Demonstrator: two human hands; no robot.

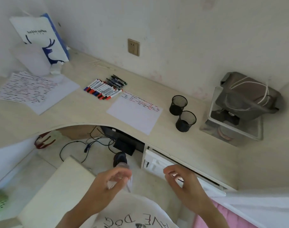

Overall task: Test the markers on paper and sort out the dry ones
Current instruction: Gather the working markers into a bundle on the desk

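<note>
White-barrelled markers [103,89] lie at eleven o'clock from our hands, barrels running toward two o'clock; left hand [113,179] nearer, both grips loosely curled, right hand [181,180] contents unclear.

The person wears a white top [134,214] printed with black hand-drawn capital letters, seen upside down just below the wrists; "DOG" is legible among them. Both forearms are bare, with no sleeves, watch or rings visible on the left hand [112,180] or right hand [181,180].
</note>
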